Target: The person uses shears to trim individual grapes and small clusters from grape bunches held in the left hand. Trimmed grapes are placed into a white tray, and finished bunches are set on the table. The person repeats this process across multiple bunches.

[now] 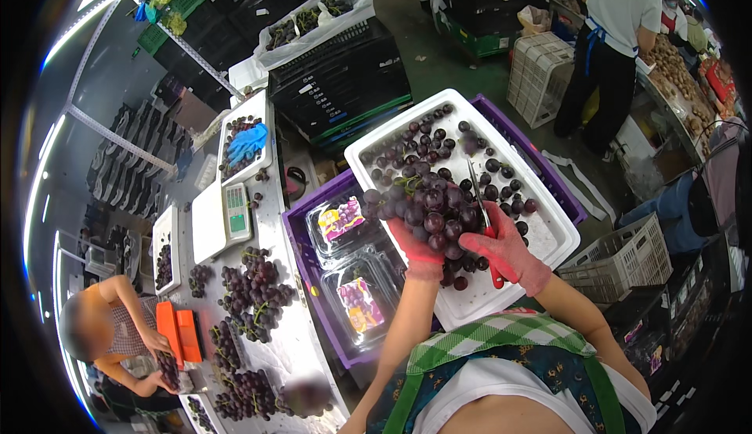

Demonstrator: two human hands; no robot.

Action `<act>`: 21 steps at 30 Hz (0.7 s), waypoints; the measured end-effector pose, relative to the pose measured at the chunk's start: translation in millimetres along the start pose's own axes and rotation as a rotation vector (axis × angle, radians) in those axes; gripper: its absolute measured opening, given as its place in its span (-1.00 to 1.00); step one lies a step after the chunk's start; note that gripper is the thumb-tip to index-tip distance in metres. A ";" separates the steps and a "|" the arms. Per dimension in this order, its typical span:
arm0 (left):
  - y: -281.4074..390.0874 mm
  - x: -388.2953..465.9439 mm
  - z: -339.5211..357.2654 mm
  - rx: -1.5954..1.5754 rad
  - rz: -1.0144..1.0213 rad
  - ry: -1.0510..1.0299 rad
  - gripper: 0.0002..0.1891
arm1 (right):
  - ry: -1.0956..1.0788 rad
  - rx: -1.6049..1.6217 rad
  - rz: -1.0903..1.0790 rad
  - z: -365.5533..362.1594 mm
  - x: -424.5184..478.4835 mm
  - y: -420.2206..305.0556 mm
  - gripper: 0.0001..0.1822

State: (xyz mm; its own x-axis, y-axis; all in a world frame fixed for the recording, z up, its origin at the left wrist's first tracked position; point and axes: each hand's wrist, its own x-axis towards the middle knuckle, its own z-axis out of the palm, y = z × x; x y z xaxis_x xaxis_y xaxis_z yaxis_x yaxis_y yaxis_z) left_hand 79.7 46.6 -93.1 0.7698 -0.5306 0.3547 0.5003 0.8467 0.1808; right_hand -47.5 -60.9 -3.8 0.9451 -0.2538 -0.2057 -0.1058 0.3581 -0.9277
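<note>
My left hand (418, 250), in a pink-red glove, holds up a large bunch of dark purple grapes (433, 203) from below. My right hand (506, 246), gloved alike, has red-handled scissors (487, 222) in its grip, their thin blades pointing away from me along the right side of the bunch. The right thumb touches the lower grapes. Beneath both hands, a white foam tray (546, 231) bears many loose grapes. The tray rests across a purple plastic crate (305, 275), where clear plastic boxes (358, 305) with printed labels lie on the left.
Left, a metal table (282, 340) carries grape bunches (252, 299), a weighing scale (237, 216) and a tray with a blue glove (248, 143). A co-worker (117, 328) handles grapes beside an orange scale (179, 331). Stacked black crates (346, 81) stand ahead; another person (617, 40) stands far right.
</note>
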 end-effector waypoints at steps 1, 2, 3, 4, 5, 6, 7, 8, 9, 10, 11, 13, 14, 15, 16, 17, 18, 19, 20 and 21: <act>-1.5 2.4 14.7 -0.009 -0.036 0.037 -0.56 | -0.009 -0.033 0.013 0.7 -4.1 -5.6 -0.34; -2.8 3.0 31.2 -0.018 -0.072 0.075 -0.57 | -0.005 -0.050 0.001 2.2 -6.3 -9.4 -0.34; -3.7 4.4 48.2 -0.025 -0.109 0.111 -0.57 | -0.002 -0.082 -0.030 2.0 -7.5 -9.3 -0.34; -3.1 5.0 56.1 0.021 -0.092 0.067 -0.58 | -0.003 -0.114 -0.060 3.1 -8.3 -8.8 -0.33; -2.7 5.9 62.1 0.066 -0.075 0.023 -0.58 | -0.005 -0.163 -0.107 2.9 -7.7 -4.3 -0.33; -2.3 6.9 66.9 0.078 -0.068 0.004 -0.59 | 0.011 -0.190 -0.124 3.7 -8.2 -3.8 -0.32; -2.0 7.9 71.7 0.091 -0.062 -0.014 -0.60 | 0.027 -0.216 -0.140 5.0 -8.8 -3.9 -0.32; -1.4 9.4 76.2 0.072 -0.066 -0.008 -0.61 | 0.061 -0.219 -0.127 7.3 -11.7 -7.3 -0.32; -0.5 10.2 78.1 0.053 -0.069 -0.002 -0.62 | 0.091 -0.266 -0.153 8.1 -13.9 -11.1 -0.33; 0.1 9.8 77.8 0.081 -0.061 0.007 -0.63 | 0.122 -0.312 -0.177 8.9 -16.5 -14.5 -0.34; 0.8 8.8 77.0 0.108 -0.053 0.016 -0.64 | 0.151 -0.399 -0.240 5.7 -19.2 -17.2 -0.36; 2.4 8.6 71.3 0.078 -0.063 0.135 -0.54 | 0.114 -0.657 -0.400 -4.6 -26.1 -25.6 -0.39; 4.0 8.0 62.0 0.021 -0.078 0.248 -0.42 | 0.042 -0.824 -0.495 -12.5 -28.9 -31.3 -0.40; 2.0 8.8 56.6 -0.041 -0.106 0.358 -0.29 | -0.019 -0.994 -0.588 -17.7 -33.5 -39.2 -0.41; 2.1 10.9 59.6 -0.058 -0.096 0.195 -0.41 | -0.087 -0.861 -0.112 -14.4 -45.6 -57.8 -0.44; 3.7 14.0 65.0 -0.076 -0.085 0.031 -0.53 | -0.166 -0.918 -0.011 -16.5 -45.7 -64.8 -0.47; 5.9 14.9 69.7 -0.089 -0.069 -0.131 -0.64 | -0.253 -0.971 0.088 -19.3 -42.1 -72.1 -0.49; 5.6 14.8 70.8 -0.077 -0.061 -0.073 -0.62 | -0.333 -1.022 0.190 -21.4 -39.6 -80.0 -0.50; 5.1 14.2 71.6 -0.064 -0.053 -0.015 -0.59 | -0.348 -1.038 0.257 -18.7 -38.2 -88.3 -0.53; 4.8 13.6 72.1 -0.049 -0.045 0.042 -0.57 | -0.356 -1.069 0.264 -17.1 -36.8 -93.8 -0.53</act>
State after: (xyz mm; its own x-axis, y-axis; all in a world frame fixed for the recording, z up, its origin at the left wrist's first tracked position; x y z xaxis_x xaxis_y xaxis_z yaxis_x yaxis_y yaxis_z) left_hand 64.0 46.3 -21.2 0.7613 -0.5703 0.3084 0.5530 0.8195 0.1505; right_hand -77.6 -100.6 85.5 0.8701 0.0437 -0.4908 -0.3600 -0.6237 -0.6938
